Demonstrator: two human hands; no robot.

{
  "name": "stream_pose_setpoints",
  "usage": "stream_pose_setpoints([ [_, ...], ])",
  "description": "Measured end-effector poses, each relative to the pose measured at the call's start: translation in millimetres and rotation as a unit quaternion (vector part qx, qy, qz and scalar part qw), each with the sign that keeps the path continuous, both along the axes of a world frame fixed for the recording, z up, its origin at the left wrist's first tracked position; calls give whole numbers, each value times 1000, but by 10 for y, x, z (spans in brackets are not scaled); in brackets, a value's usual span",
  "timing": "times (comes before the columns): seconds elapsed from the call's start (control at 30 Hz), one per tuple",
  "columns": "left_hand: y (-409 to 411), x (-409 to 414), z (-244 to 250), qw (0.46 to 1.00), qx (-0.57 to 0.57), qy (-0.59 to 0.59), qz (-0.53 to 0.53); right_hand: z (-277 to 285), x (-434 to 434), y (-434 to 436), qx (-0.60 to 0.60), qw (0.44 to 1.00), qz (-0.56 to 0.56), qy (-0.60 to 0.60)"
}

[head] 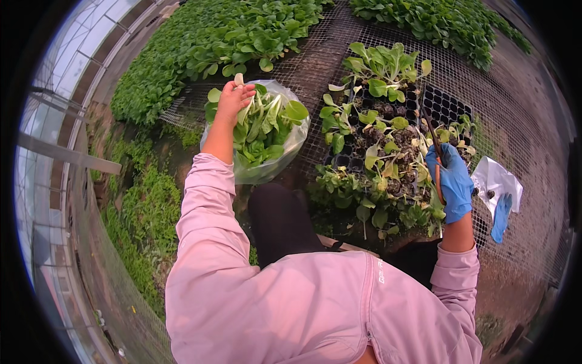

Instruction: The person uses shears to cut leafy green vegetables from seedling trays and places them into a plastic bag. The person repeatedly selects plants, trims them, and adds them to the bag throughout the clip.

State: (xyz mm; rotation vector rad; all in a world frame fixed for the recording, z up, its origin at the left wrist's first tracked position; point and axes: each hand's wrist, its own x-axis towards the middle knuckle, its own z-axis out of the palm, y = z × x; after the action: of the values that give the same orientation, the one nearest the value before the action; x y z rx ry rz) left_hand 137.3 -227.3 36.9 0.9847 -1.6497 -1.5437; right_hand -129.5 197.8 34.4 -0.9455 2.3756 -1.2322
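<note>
Bare, my left hand (235, 101) is at the upper left rim of a clear plastic bag (291, 148) filled with cut leafy greens (259, 132). A pale leaf (239, 80) shows at its fingertips; whether the fingers pinch it, I cannot tell. In a blue glove, my right hand (451, 182) holds scissors (438, 175) with orange handles, their dark blades pointing up and away over the black seedling tray (348, 161). Around the blades stand yellowing leafy seedlings (386, 159) and dark root plugs (404, 139).
Dense green seedlings (218, 36) cover the mesh bench (318, 59) at the back left, with more greens (432, 22) at the back right. An empty-celled tray section (443, 104) lies beyond my right hand. A white plastic bag (495, 179) and a loose blue glove (501, 218) lie at the right.
</note>
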Motion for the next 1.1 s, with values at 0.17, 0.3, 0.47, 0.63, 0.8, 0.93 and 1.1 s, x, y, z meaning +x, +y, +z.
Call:
stream_pose_setpoints([
  [0.17, 263, -104, 308, 980, -189, -34, -57, -98, -72, 80, -35, 999, -22, -30],
  [0.3, 840, -327, 440, 909, -323, -221, -143, 132, -68, 105, 56, 998, -39, 7],
  [0.47, 1449, -946, 254, 772, -319, -208, -510, 113, -105, 290, -79, 993, -87, -31],
  [0.63, 1629, -2029, 35, 696, -439, -356, -442, 288, -42, 514, -116, 982, -142, -41],
  [0.8, 1493, -3322, -695, 720, -578, -231, -307, 404, -12, 514, -49, 977, -185, -98],
  [0.93, 1339, -3982, -1194, 686, -537, -416, -259, 485, -62, 571, -87, 969, -192, -127],
  [1.1, 1278, -4254, -1246, 582, -495, -575, -291, 468, -193, 653, -134, 945, -222, -198],
])
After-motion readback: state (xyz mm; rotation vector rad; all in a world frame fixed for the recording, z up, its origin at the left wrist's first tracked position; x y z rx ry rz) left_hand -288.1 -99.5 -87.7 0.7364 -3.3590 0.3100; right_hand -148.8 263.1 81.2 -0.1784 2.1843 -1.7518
